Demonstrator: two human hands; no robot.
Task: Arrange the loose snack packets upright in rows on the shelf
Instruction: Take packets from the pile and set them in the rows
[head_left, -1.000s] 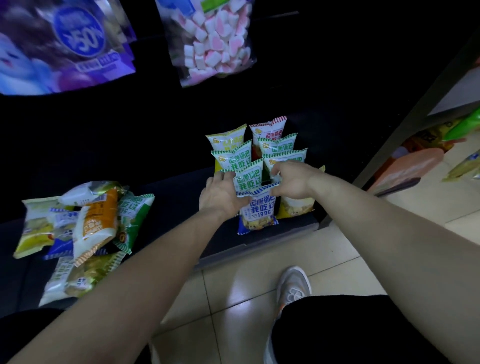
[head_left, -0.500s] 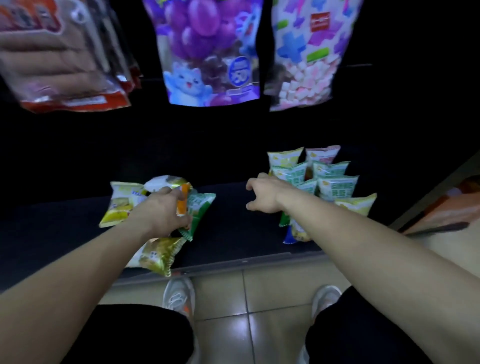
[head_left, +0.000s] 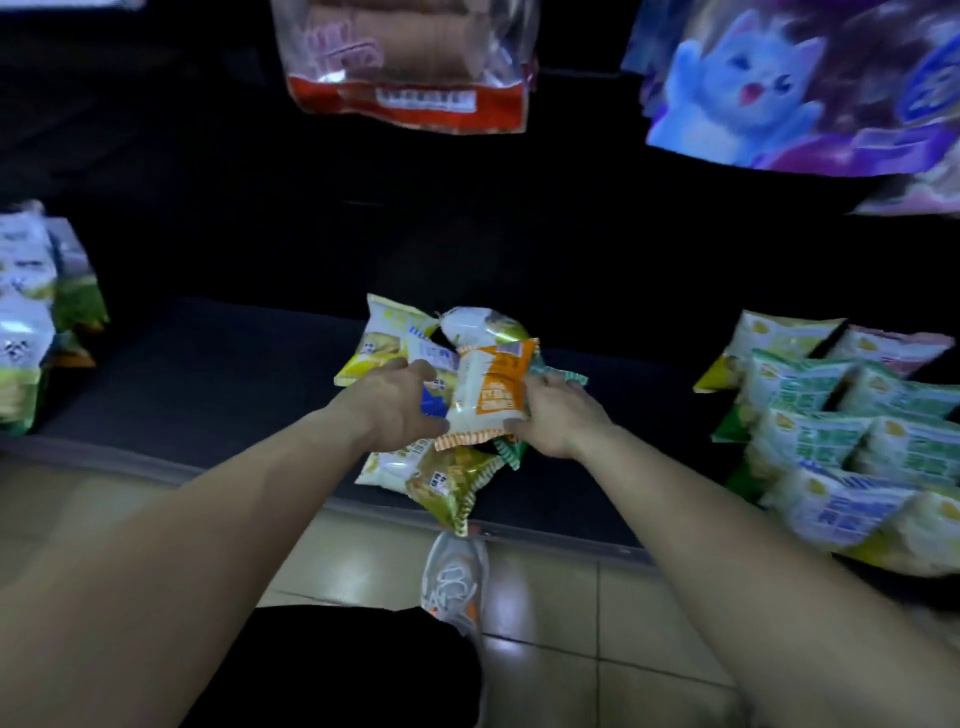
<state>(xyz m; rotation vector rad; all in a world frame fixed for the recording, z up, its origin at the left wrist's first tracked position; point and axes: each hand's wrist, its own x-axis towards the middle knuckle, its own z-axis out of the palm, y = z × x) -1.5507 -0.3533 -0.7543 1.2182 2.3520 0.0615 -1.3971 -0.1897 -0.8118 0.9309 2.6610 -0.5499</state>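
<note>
A loose heap of snack packets (head_left: 395, 338) lies in the middle of the dark bottom shelf (head_left: 218, 374). An orange and white packet (head_left: 493, 389) sits on top of the heap. My left hand (head_left: 400, 405) grips its left edge and my right hand (head_left: 556, 415) grips its right edge. One yellow-green packet (head_left: 452, 483) hangs over the shelf's front lip. At the right, green, white and blue packets stand upright in rows (head_left: 841, 431).
Large bags hang above: a red-bottomed one (head_left: 410, 98) and a purple one with a cartoon cat (head_left: 769, 104). More packets stand at the far left (head_left: 36, 322). My grey shoe (head_left: 454, 582) rests on the tiled floor below the shelf edge.
Both hands left the upright rows and moved left to the loose heap. My left hand got there first; my right hand then joined it on the orange and white packet.
</note>
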